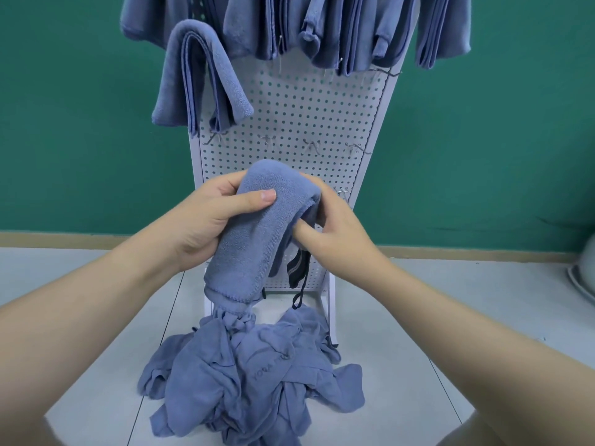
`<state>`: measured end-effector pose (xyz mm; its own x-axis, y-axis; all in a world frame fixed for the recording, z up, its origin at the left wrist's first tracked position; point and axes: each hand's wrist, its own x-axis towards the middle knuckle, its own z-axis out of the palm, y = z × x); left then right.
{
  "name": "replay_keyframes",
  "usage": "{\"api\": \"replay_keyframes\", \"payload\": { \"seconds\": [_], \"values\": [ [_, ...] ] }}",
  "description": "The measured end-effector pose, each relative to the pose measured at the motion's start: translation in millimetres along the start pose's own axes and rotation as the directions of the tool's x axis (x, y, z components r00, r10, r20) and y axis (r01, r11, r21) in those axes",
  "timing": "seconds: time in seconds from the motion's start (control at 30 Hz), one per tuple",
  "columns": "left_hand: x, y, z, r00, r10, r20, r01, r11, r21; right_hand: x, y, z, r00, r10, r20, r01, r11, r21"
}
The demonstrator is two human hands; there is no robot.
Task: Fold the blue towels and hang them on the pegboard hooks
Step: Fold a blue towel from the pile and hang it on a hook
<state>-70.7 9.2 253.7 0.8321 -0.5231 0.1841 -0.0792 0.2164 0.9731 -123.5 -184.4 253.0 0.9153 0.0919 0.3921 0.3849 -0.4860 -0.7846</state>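
A folded blue towel [254, 233] hangs doubled over between my two hands in front of the white pegboard [299, 117]. My left hand [209, 214] grips its left side, thumb pressed across the front. My right hand [335, 220] holds the right edge with fingers tucked under the fold; a dark hanging loop [299, 284] dangles below it. A pile of loose blue towels [254, 378] lies on the floor beneath. One folded towel [199, 78] hangs on a hook at the board's left, and several more hung towels [322, 27] line the top row.
Bare metal hooks [312, 146] stick out in a row across the pegboard's middle, with another bare hook [341, 191] just behind my right hand. The board stands on a white frame [331, 304] on a pale tiled floor before a green wall. A pale round object [582, 278] sits at the right edge.
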Motion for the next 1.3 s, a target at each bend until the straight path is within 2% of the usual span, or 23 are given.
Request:
{"api": "replay_keyframes", "payload": {
  "seconds": [0.23,0.3,0.43,0.6,0.7,0.83,0.97,1.07,1.13,1.2,1.3],
  "values": [
    [3.5,-8.3,23.1,0.967,0.075,-0.242,-0.087,0.995,-0.042,1.1,-7.6,13.6,0.996,0.014,-0.092,-0.011,0.999,0.036],
    [4.6,-13.6,25.2,0.941,0.123,-0.314,-0.106,0.992,0.072,0.8,-8.7,16.9,0.994,0.054,-0.097,-0.047,0.997,0.067],
    [4.9,-22.9,26.4,0.892,0.317,-0.323,-0.189,0.909,0.372,-2.1,-11.0,25.5,0.987,0.125,-0.096,-0.113,0.986,0.121],
    [6.7,-30.0,30.5,0.757,0.543,-0.363,-0.279,0.771,0.573,-4.9,-18.1,38.9,0.984,0.132,-0.118,-0.112,0.980,0.165],
    [9.0,-30.7,27.7,0.737,0.564,-0.372,-0.262,0.746,0.613,-3.7,-22.7,36.2,0.987,0.117,-0.110,-0.097,0.980,0.173],
    [11.1,-29.9,26.8,0.662,0.640,-0.390,-0.137,0.615,0.777,-2.0,-23.4,27.2,0.981,0.099,-0.169,-0.072,0.985,0.158],
    [6.8,-19.8,40.5,0.695,0.595,-0.403,-0.167,0.679,0.715,-2.1,-21.6,23.0,0.973,0.095,-0.210,-0.069,0.990,0.127],
    [0.2,-19.9,46.7,0.710,0.624,-0.325,-0.232,0.644,0.729,-0.5,-24.4,17.9,0.969,0.070,-0.235,-0.055,0.996,0.069],
    [-3.8,-20.5,51.5,0.761,0.601,-0.245,-0.279,0.644,0.712,2.1,-26.6,10.4,0.957,0.054,-0.286,-0.041,0.998,0.051],
    [-6.5,-19.1,56.1,0.816,0.546,-0.191,-0.303,0.684,0.663,4.0,-29.4,2.4,0.946,0.029,-0.323,-0.017,0.999,0.041],
    [-6.4,-14.6,59.2,0.845,0.505,-0.174,-0.304,0.723,0.621,5.6,-34.1,-3.6,0.945,-0.008,-0.328,0.009,1.000,0.002]
  ]
}}
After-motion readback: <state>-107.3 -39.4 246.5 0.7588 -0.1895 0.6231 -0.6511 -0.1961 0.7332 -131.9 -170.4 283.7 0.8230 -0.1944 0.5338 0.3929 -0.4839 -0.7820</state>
